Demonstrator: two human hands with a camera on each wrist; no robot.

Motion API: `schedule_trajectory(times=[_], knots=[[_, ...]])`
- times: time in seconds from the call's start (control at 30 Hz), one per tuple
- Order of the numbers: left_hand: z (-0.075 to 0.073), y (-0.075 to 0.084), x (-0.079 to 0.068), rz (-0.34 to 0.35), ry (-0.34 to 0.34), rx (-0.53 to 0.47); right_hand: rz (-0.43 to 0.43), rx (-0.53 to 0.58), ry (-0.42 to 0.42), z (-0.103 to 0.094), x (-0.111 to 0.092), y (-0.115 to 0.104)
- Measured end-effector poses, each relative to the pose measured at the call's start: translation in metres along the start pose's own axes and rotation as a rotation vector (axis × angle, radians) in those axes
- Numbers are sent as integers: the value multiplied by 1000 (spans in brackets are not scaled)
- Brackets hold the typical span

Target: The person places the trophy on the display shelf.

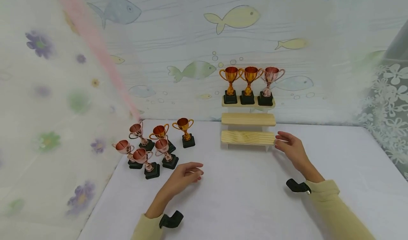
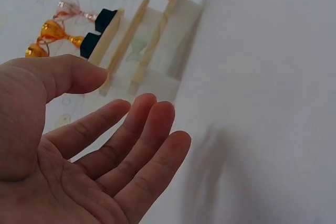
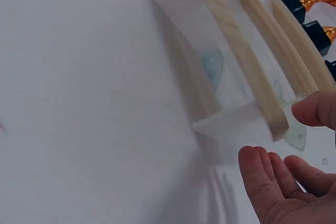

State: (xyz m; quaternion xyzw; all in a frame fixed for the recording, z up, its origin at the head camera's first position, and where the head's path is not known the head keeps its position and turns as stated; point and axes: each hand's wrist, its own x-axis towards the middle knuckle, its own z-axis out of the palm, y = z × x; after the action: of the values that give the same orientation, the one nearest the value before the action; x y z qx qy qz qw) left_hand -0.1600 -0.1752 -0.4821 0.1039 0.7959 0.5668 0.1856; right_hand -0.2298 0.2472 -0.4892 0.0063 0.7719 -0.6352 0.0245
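My left hand hovers over the table with nothing in it, fingers loosely bent, to the right of a group of trophies. In the left wrist view its thumb and fingers are apart. My right hand is beside the right end of a three-step wooden shelf, fingers relaxed and holding nothing; whether it touches the shelf I cannot tell. On the top step stand two gold trophies and a rose-coloured trophy, all on black bases. The middle and lowest steps are bare wood.
At the table's left stand several rose-coloured trophies close together, with a gold trophy behind and another gold trophy slightly apart. A curtain with fish hangs behind the white table. Each wrist wears a black device.
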Motion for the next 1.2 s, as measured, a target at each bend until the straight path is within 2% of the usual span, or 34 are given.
schedule_trajectory(times=[0.1, 0.17, 0.37, 0.53, 0.6, 0.7, 0.77, 0.87, 0.97, 1.2], knots=[[-14, -11, -26, 3, 45, -14, 49, 145, -20, 5, -2, 7], [-24, -17, -43, -12, 109, -25, 69, 241, -19, 8, -3, 10], [-50, -27, -81, -98, 414, -4, 134, 505, 14, 9, -5, 13], [-72, -29, -96, -151, 700, 61, 190, 688, 24, 7, -9, 11], [-77, -28, -98, -135, 811, 70, 207, 726, 25, 7, -10, 10], [-81, -25, -98, -57, 939, 57, 220, 757, 34, 9, -12, 10], [-82, -22, -94, -17, 985, 46, 223, 778, 47, 11, -12, 11], [-83, -20, -87, -4, 1024, 34, 212, 799, 64, 14, -12, 12], [-83, -19, -79, 8, 1037, 6, 206, 802, 65, 16, -11, 12], [-83, -22, -62, 114, 1053, -91, 207, 803, 60, 19, -10, 10]])
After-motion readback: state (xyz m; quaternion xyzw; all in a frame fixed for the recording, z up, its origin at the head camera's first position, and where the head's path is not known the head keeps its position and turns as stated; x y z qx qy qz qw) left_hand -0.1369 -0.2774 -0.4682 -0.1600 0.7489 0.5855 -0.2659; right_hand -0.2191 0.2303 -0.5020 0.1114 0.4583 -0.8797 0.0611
